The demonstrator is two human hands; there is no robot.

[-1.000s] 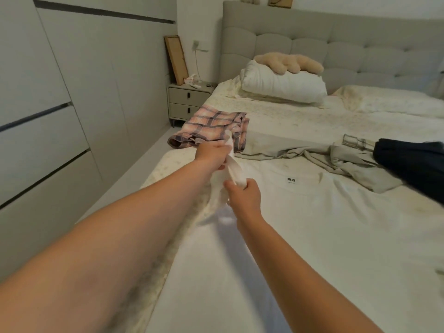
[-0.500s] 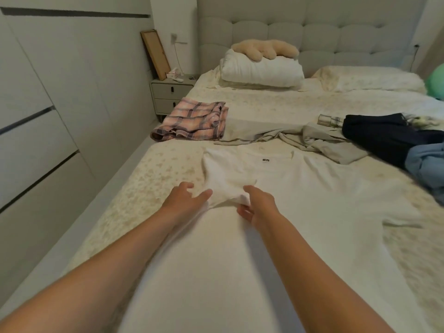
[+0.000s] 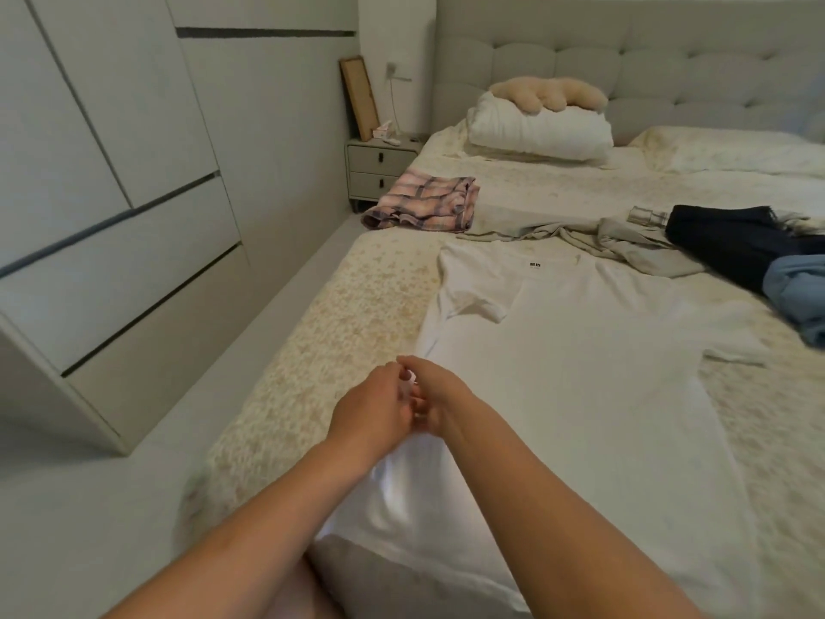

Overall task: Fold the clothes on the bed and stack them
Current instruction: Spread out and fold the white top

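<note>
A white T-shirt [image 3: 593, 359] lies spread flat on the bed [image 3: 357, 332], collar toward the headboard, its left sleeve folded inward over the chest. My left hand [image 3: 375, 408] and my right hand [image 3: 439, 399] meet at the shirt's left side edge, low on the body, and both pinch the white fabric there. A folded pink plaid garment [image 3: 424, 204] sits farther up the bed's left side. A crumpled beige garment [image 3: 625, 239], a dark navy one [image 3: 732, 243] and a light blue one [image 3: 799, 297] lie to the right.
A white pillow [image 3: 540, 131] with a beige plush toy [image 3: 549, 93] rests by the padded headboard [image 3: 669, 69]. A nightstand [image 3: 379, 169] stands at the bed's left, with a wardrobe [image 3: 111, 194] along the left wall and floor between.
My hands let go of the left sleeve, now folded over the chest, and slid down the shirt's left edge toward me, coming together to pinch the fabric there.
</note>
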